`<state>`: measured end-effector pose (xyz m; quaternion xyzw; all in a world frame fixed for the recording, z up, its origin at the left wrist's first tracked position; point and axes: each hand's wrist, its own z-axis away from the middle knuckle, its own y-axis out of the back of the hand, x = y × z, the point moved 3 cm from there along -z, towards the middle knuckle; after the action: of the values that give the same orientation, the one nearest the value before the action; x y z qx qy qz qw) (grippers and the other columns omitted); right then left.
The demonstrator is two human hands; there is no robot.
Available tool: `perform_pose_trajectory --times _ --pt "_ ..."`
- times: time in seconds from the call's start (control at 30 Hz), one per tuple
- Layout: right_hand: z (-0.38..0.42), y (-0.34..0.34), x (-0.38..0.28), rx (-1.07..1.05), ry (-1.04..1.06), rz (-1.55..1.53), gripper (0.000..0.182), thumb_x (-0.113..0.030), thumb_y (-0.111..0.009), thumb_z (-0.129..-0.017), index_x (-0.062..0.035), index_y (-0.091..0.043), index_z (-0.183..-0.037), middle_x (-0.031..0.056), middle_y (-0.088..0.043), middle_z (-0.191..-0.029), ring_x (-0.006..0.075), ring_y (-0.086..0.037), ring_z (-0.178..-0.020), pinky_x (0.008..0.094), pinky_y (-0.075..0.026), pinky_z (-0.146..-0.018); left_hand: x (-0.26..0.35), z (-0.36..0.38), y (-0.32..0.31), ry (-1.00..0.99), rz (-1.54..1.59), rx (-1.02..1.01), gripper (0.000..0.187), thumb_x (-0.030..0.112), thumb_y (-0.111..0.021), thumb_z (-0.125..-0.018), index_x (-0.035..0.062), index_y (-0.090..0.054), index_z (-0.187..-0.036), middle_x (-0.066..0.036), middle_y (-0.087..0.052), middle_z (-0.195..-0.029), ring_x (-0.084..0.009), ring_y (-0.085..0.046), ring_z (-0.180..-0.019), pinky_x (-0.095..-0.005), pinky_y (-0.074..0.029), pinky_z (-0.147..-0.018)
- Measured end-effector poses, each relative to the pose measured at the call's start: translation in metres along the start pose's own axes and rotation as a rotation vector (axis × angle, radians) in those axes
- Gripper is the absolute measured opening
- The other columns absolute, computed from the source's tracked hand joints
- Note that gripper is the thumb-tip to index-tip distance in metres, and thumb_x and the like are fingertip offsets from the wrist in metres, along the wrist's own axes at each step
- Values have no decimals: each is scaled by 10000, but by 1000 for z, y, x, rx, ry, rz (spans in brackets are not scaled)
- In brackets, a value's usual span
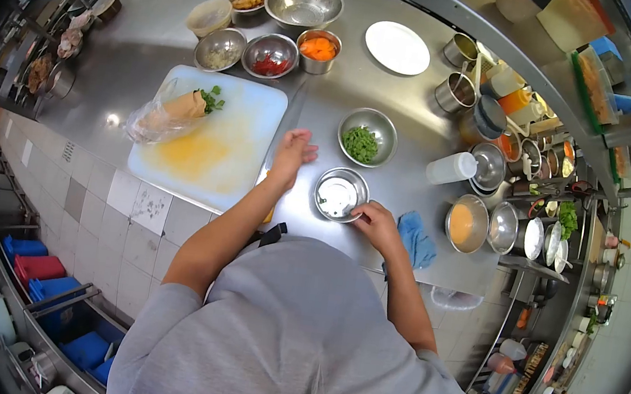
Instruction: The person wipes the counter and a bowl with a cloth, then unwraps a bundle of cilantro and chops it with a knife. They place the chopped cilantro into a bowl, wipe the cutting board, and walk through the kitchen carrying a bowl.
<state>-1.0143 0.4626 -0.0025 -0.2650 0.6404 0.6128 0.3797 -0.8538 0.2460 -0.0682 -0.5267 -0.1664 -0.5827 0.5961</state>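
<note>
My right hand (377, 225) pinches the rim of a small steel bowl (341, 195) that has only a few green bits inside. My left hand (294, 156) hovers between the cutting board and the bowls, fingers stretched out and nothing in them. Just beyond the small bowl is a wider steel bowl (384, 140) holding chopped greens (360, 144). On the white cutting board (251, 114), stained yellow, rests a clear plastic bag (155, 124) around a brown paper wrap (186, 105) with leafy herbs (212, 98) sticking out.
Toward the back stand several bowls, one with orange pieces (319, 48), one with red pieces (271, 64). A white plate (397, 48) lies to their right. On the right are a squeeze bottle (451, 169), a blue cloth (416, 241) and a bowl of orange liquid (466, 224). A shelf (507, 51) overhangs the table.
</note>
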Motion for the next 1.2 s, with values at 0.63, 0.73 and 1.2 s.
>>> perform_pose_trajectory --times 0.63,0.73,1.2 --pt "-122 -71 -161 -73 214 -316 246 -40 -630 -912 -45 -665 -1155 62 -664 -963 143 -620 -860 276 -499 -770 220 32 213 -685 -1588 489 583 181 -753 -801 94 -533 -1334 -156 -526 -1389 -382 -475 -1285 -542 -361 -1067" --pt "-160 -121 -219 -79 441 -210 279 -33 -630 -906 -33 -641 -1185 115 -657 -1081 228 -642 -986 335 -506 -860 227 24 253 -490 -1738 572 744 230 -805 -741 110 -481 -1400 -159 -442 -1476 -387 -379 -1376 -608 -264 -1118" --pt "-330 -300 -276 -402 172 732 669 -439 -805 -675 -72 -634 -1207 147 -683 -1106 334 -633 -1060 436 -489 -922 246 34 356 -814 -1577 354 916 45 -748 -671 127 -363 -1498 -124 -419 -1484 -348 -421 -1320 -516 -329 -1059"
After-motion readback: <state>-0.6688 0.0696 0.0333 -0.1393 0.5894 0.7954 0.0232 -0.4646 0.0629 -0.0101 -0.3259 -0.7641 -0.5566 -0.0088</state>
